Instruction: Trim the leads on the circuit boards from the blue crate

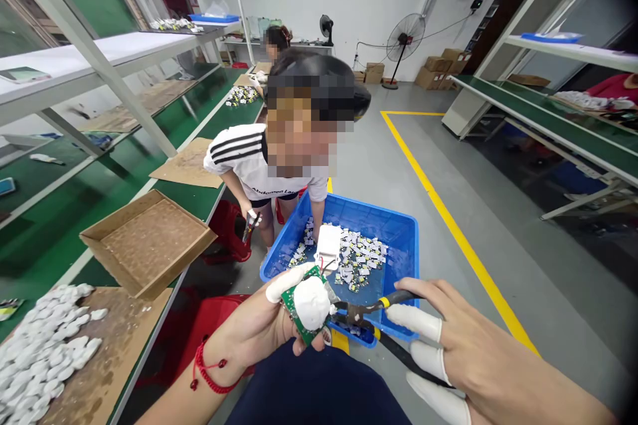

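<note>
the left hand (pixel 259 332) fingers hold a small green circuit board with a white blob (pixel 308 305). the right hand (pixel 478 352) grips black cutting pliers (pixel 371 319) at its edge. many small parts wait in the blue plastic bin (pixel 399 229).

A glossy blue plastic bin (pixel 399 229) is showing smooth walls; the cardboard tray (pixel 147 239) is looking matt, rough brown; the cutters' (pixel 366 311) jaws are gleaming metal.

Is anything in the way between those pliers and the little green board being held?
Nothing visible. The pliers in the right hand already meet the green circuit board at its white cap, which the left hand holds over the blue bin.
</note>
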### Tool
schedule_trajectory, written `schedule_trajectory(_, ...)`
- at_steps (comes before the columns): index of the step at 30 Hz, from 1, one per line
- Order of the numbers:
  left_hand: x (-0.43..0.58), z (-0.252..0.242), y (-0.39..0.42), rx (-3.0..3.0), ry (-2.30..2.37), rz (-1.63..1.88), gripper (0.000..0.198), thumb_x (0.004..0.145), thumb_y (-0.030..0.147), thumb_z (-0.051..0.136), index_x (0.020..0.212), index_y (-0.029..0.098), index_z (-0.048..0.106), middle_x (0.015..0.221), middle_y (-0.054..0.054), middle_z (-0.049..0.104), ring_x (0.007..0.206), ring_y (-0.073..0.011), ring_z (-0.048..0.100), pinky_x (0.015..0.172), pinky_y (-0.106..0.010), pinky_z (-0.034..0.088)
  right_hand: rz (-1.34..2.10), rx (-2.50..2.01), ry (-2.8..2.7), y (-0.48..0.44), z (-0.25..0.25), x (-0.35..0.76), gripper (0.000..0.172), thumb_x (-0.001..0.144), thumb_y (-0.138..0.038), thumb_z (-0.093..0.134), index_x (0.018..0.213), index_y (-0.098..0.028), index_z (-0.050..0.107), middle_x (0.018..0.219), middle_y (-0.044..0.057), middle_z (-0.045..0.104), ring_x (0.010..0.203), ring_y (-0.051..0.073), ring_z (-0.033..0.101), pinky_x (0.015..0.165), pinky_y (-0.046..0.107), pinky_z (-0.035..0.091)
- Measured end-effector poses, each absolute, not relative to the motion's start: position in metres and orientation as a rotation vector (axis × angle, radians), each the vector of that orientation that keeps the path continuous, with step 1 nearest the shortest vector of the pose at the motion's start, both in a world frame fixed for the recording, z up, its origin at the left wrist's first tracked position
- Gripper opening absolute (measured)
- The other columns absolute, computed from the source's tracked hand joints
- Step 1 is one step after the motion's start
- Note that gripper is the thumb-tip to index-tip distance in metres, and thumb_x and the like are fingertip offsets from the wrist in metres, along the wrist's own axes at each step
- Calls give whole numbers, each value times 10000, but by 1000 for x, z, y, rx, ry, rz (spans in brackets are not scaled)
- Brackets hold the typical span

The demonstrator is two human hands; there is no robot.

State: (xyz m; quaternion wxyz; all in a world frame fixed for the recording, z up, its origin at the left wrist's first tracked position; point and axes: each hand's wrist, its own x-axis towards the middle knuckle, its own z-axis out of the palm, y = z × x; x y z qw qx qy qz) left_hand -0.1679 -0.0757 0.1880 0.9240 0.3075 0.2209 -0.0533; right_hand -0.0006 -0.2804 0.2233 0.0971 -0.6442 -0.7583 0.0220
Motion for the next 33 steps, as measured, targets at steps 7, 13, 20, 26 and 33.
schedule_trajectory(7,-168,180,-71,564,436,-181,465,681,533,762,764,77,722,663,-81,726,484,-164,663,328,-135,396,-20,-1829,-2222,-276,221,4,218,861,-194,497,688,-205,631,1013,52,698,1168,353,508,877,496,495)
schedule_trajectory(13,-170,176,-70,540,435,-151,396,769,477,704,883,98,712,716,-100,738,490,-186,674,320,-134,363,57,-1796,-2262,-276,223,7,272,895,-200,449,763,-211,686,977,55,707,1144,312,550,848,438,562)
schedule_trajectory(20,-172,175,-72,635,459,-24,377,822,406,662,1144,219,607,722,-111,732,579,-241,704,359,-142,397,219,-1793,-2151,-275,220,8,222,888,-205,479,778,-194,672,1052,45,690,1152,269,549,846,366,593)
schedule_trajectory(26,-174,175,-75,661,494,-15,388,776,418,719,1103,224,644,761,-113,738,601,-245,704,373,-139,361,429,-1745,-2095,-275,216,16,127,857,-178,525,796,-185,635,1109,35,658,1180,222,513,911,301,561)
schedule_trajectory(33,-174,178,-78,652,463,61,336,765,402,739,1045,234,657,803,-83,733,559,-215,690,381,-132,315,622,-1676,-1915,-275,205,6,156,861,-134,499,714,-182,512,1059,49,608,1048,197,518,875,339,544)
